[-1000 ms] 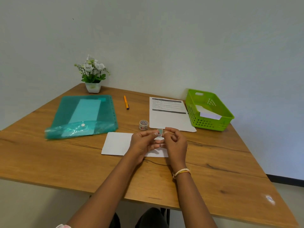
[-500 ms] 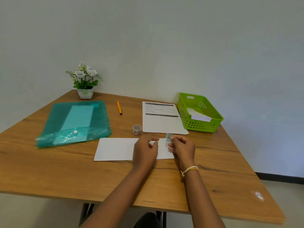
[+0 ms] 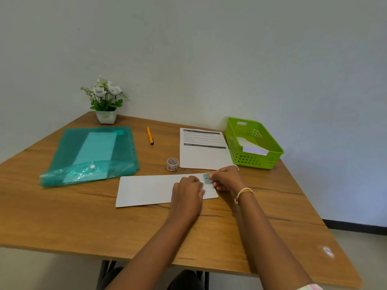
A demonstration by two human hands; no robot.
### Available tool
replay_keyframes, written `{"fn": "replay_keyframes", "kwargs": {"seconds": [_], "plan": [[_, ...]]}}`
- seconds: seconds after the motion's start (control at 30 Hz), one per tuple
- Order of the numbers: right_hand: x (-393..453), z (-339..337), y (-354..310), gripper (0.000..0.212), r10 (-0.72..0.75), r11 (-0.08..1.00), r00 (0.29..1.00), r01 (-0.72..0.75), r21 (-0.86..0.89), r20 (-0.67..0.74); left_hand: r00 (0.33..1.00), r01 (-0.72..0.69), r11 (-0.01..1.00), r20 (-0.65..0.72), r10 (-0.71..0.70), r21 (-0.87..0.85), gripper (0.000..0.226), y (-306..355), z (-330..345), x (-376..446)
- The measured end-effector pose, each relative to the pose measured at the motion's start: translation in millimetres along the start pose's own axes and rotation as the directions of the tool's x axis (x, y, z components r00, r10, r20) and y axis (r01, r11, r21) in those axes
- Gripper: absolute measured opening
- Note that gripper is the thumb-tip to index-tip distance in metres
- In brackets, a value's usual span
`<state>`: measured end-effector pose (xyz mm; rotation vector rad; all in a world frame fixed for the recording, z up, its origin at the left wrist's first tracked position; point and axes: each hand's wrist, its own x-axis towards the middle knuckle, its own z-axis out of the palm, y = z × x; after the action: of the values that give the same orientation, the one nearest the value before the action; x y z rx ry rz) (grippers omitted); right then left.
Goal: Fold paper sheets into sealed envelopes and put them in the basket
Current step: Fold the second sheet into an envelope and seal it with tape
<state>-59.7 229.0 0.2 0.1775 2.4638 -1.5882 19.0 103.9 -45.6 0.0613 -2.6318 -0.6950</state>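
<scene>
Folded paper (image 3: 150, 190) bears no writing; right hand (image 3: 227, 178) pinches sticker (image 3: 207, 178).

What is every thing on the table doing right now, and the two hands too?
Folded paper: flat on the table, not yet sealed.
Sticker: pinched by the right hand, at the paper's edge.
Left hand: pressing the paper down.
Right hand: holding the sticker.
Tape roll: standing alone.
Green basket: holds white paper.
Teal folder: snapped shut.

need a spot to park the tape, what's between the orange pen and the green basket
The head view shows a printed sheet lying flat between the orange pen and the green basket, its right edge close to the basket. Bare table separates pen and sheet.
</scene>
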Motion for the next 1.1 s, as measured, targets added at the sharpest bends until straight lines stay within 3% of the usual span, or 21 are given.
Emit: {"fn": "replay_keyframes", "kwargs": {"seconds": [0.3,0.5,0.63,1.1], "plan": [[4,9,-3,0.014,-0.021,0.995,0.999,0.017,-0.094,-0.046,0.999,0.044,0.999,0.032,-0.043,-0.009,0.026,-2,2,-2],[6,14,-3,0.005,-0.040,0.985,0.995,0.024,-0.169,-0.090,0.996,0.037,0.998,0.080,-0.041,0.058,0.042,-1,3,-1],[6,18,-1,0.009,-0.090,0.974,0.989,0.061,-0.218,-0.122,0.994,-0.002,0.995,0.106,-0.008,0.095,0.048,0,4,0],[3,21,11,0.016,-0.227,0.939,0.958,0.169,-0.300,-0.173,0.987,-0.042,0.985,0.158,0.016,0.167,0.042,1,8,0]]}}
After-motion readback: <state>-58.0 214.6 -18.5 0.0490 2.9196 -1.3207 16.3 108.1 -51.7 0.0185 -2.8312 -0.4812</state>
